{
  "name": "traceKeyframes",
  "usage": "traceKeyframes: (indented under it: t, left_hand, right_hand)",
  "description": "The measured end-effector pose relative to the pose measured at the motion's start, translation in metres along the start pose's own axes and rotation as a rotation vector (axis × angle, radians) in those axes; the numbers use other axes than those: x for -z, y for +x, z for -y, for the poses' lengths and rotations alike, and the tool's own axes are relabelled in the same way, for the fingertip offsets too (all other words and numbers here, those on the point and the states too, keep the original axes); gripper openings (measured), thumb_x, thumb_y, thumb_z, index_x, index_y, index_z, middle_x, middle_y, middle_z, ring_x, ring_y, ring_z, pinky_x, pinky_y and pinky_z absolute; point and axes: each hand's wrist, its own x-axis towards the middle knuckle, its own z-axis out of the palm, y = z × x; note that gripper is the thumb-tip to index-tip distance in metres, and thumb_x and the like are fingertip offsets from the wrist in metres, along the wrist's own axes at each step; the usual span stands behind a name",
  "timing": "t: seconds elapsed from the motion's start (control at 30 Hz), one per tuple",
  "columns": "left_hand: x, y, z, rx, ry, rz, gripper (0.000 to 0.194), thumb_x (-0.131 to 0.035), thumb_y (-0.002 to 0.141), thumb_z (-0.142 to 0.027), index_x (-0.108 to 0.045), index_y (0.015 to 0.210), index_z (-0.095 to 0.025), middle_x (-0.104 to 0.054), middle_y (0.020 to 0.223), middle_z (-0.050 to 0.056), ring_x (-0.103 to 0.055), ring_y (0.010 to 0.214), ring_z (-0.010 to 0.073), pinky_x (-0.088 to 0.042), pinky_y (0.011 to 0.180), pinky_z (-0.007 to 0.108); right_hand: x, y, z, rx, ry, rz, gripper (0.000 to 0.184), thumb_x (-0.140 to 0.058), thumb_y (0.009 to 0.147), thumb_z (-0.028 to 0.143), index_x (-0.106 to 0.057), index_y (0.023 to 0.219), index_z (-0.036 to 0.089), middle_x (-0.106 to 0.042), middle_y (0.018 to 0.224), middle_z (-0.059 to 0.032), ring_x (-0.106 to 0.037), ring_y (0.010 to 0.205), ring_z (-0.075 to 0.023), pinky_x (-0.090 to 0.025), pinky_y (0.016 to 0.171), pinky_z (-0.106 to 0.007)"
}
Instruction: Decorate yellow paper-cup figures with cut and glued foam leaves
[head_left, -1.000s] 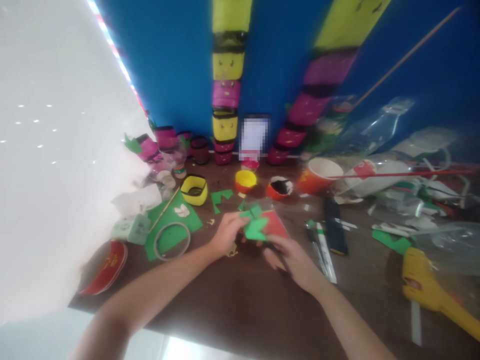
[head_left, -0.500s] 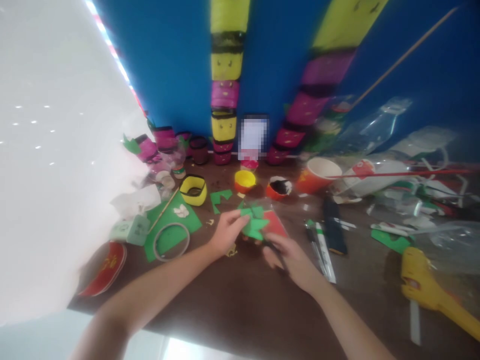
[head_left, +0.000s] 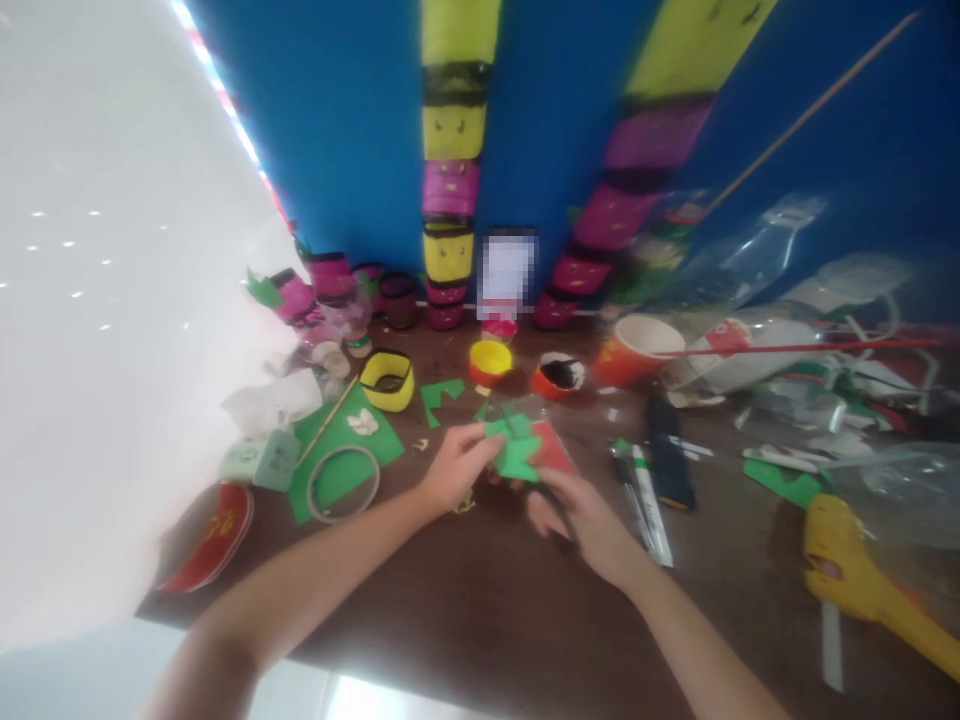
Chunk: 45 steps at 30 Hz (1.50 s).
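Note:
My left hand pinches a piece of green paper cut with pointed edges, above the middle of the dark table. My right hand is closed round the black handles of a pair of scissors. A thin dark blade tip shows at the paper's far side; the rest of the blades is hidden by the paper. Just behind the paper lies a red flat piece. Green paper scraps lie beyond my left hand.
A yellow cup, small painted cups and a large paper cup stand along the back. Markers lie right of my right hand. A yellow glue gun lies far right, near clear plastic bottles. A tape ring rests on green paper at left.
The green paper has turned slightly in my left hand and shifted a little to the right. A dark blade tip now shows at its far side. My right hand has hardly moved.

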Motion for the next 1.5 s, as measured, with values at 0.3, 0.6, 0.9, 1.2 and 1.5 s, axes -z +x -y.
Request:
traceKeyframes:
  t: [0.3,0.6,0.9,1.2,1.5]
  left_hand:
    - [0.0,0.001,-0.002,0.015,0.04,0.052,0.036,-0.053,0.08,-0.045,-0.055,0.063,-0.013,-0.053,0.052,-0.001,-0.049,0.047,0.0086,-0.039,0.049,0.021]
    - [0.001,0.0,-0.002,0.012,0.026,0.05,0.035,-0.053,0.08,-0.044,-0.055,0.064,-0.013,-0.052,0.052,-0.001,-0.048,0.048,0.0087,-0.039,0.049,0.021]
    - [0.001,0.001,0.004,-0.01,-0.039,0.011,0.033,-0.055,0.079,-0.039,-0.054,0.059,-0.013,-0.052,0.051,-0.002,-0.048,0.046,0.0085,-0.038,0.047,0.021]
    - [0.003,0.004,0.012,-0.031,-0.115,-0.061,0.034,-0.058,0.076,-0.039,-0.053,0.054,-0.013,-0.048,0.049,-0.002,-0.043,0.048,0.0082,-0.034,0.047,0.021]
    - [0.001,0.005,0.001,-0.061,0.038,-0.24,0.031,-0.06,0.076,-0.043,-0.062,0.068,-0.013,-0.05,0.054,-0.003,-0.043,0.05,0.0072,-0.035,0.047,0.019]
  right_hand:
    - [0.001,-0.001,-0.001,0.008,-0.012,0.006,0.039,-0.051,0.08,0.054,-0.057,0.088,0.017,-0.047,0.054,0.0037,-0.038,0.05,-0.0088,-0.03,0.048,-0.023]
    - [0.001,0.0,-0.004,0.022,-0.009,0.022,0.037,-0.051,0.08,0.054,-0.053,0.082,0.017,-0.045,0.055,0.0045,-0.038,0.051,-0.0086,-0.031,0.049,-0.023]
    - [0.0,-0.001,-0.002,0.01,-0.031,0.02,0.037,-0.051,0.08,0.055,-0.053,0.08,0.017,-0.043,0.055,0.0048,-0.037,0.05,-0.0084,-0.029,0.048,-0.023]
    - [0.0,-0.001,-0.003,-0.011,-0.016,0.016,0.035,-0.054,0.08,0.051,-0.046,0.07,0.018,-0.04,0.054,0.0059,-0.037,0.051,-0.0078,-0.028,0.05,-0.023]
    - [-0.002,-0.001,0.007,-0.058,0.036,-0.037,0.028,-0.056,0.078,0.045,-0.047,0.077,0.019,-0.038,0.052,0.0075,-0.033,0.049,-0.007,-0.027,0.048,-0.022]
